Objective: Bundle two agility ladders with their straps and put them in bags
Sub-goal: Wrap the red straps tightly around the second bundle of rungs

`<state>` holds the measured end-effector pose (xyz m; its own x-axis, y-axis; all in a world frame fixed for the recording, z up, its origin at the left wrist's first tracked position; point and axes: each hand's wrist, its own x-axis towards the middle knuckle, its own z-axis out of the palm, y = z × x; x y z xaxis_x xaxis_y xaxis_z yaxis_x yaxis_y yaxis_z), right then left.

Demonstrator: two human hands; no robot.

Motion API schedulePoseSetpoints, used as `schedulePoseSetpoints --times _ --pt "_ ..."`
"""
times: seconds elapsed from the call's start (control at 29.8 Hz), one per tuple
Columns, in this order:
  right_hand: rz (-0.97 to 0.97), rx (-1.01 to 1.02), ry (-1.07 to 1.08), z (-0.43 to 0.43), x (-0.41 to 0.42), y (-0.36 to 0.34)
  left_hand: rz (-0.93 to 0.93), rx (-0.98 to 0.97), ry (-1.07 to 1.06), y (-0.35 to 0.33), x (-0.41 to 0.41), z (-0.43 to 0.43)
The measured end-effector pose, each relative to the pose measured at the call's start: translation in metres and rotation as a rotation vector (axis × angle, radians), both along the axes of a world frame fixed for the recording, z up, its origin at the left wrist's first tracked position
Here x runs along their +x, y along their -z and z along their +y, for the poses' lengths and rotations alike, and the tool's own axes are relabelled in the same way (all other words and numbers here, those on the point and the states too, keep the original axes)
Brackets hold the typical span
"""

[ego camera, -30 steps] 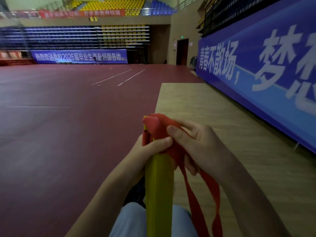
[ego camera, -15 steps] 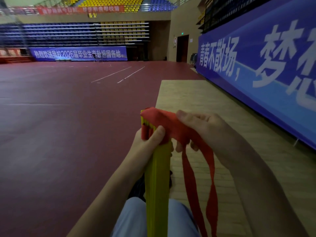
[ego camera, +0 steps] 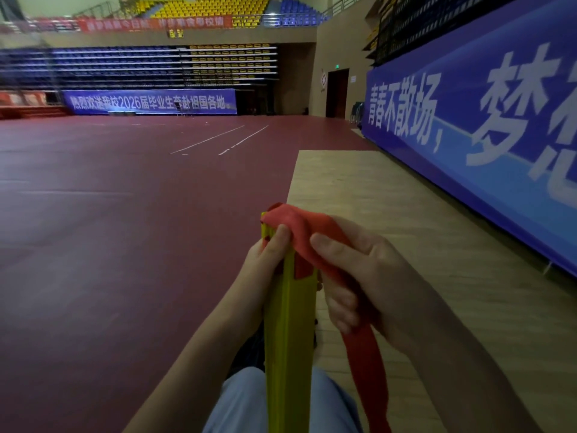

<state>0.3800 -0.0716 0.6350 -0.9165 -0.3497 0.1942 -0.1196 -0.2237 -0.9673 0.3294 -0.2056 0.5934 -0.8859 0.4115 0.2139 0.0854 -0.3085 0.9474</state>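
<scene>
A stack of yellow ladder rungs [ego camera: 288, 339] stands upright over my lap, its top end pointing away from me. A red strap [ego camera: 299, 228] is draped over that top end and hangs down on the right to the bottom of the view. My left hand [ego camera: 265, 270] grips the stack near its top, thumb pressing the strap against the rungs. My right hand [ego camera: 359, 276] holds the strap just right of the stack, fingers curled round it. No bag is in view.
I sit on a pale wooden floor strip [ego camera: 390, 229] beside a wide dark red court floor [ego camera: 125, 229]. A long blue banner wall [ego camera: 484, 135] runs along the right. Folded stands and a doorway [ego camera: 335, 92] lie far ahead. My light blue trouser leg [ego camera: 243, 401] is below.
My right hand has slid down the strap to the right of the stack, drawing it over the top end. The left hand keeps its grip, thumb shifted slightly up.
</scene>
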Motion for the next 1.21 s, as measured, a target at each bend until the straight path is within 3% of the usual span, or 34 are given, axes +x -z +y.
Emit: schedulePoseSetpoints --times 0.2,0.44,0.64,0.84,1.04,1.21 --pt "0.059 0.055 0.012 0.006 -0.008 -0.010 0.092 0.140 0.010 -0.012 -0.008 -0.010" --pt "0.138 0.036 0.073 0.016 -0.017 -0.030 0.122 0.041 -0.050 -0.023 -0.004 0.002" --pt "0.052 0.157 0.061 0.007 -0.002 -0.006 0.155 0.060 -0.148 -0.022 0.002 0.004" --pt "-0.010 0.239 -0.022 0.006 0.000 0.013 0.163 0.134 -0.046 -0.018 -0.008 -0.004" --pt "-0.139 0.184 0.085 0.022 -0.010 0.013 0.088 0.099 -0.059 -0.021 -0.015 -0.009" --pt "-0.070 0.113 0.133 0.027 -0.016 0.008 0.090 0.069 -0.078 -0.025 -0.029 -0.003"
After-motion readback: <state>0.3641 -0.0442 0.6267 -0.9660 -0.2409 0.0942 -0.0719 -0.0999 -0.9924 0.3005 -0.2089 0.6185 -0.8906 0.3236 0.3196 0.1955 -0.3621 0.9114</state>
